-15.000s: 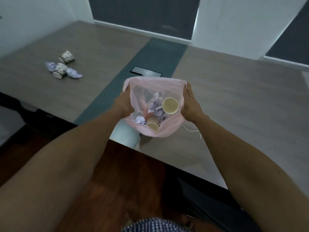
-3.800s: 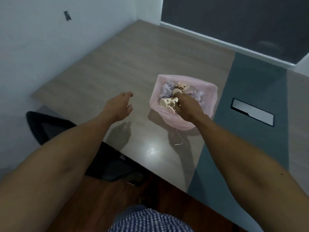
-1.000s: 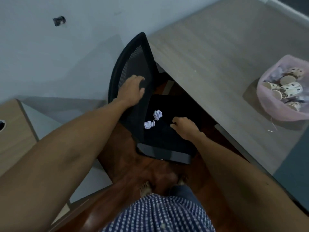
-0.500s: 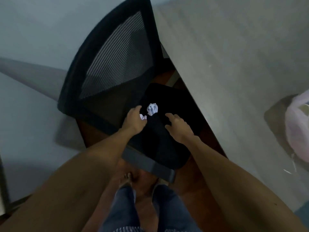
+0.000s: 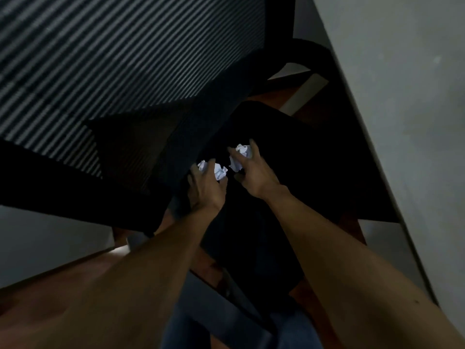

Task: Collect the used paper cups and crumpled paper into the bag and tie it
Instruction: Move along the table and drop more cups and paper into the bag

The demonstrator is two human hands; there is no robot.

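Note:
Two crumpled white paper balls lie on the black seat of an office chair (image 5: 289, 172). My left hand (image 5: 205, 187) curls its fingers around the nearer crumpled paper (image 5: 219, 172), white bits showing on both sides of the fingers. My right hand (image 5: 251, 172) closes over the other crumpled paper (image 5: 242, 153), fingers wrapped around its top and side. The pink bag and the paper cups are out of view.
The chair's mesh backrest (image 5: 113, 71) rises at the upper left, close to my left arm. The grey table edge (image 5: 402, 122) runs down the right side. Reddish wood floor (image 5: 352, 230) shows beneath the chair.
I have leaned closer to the chair seat. Both hands moved onto the paper balls: the left now grips one, the right has closed over the other. The bag has left the view.

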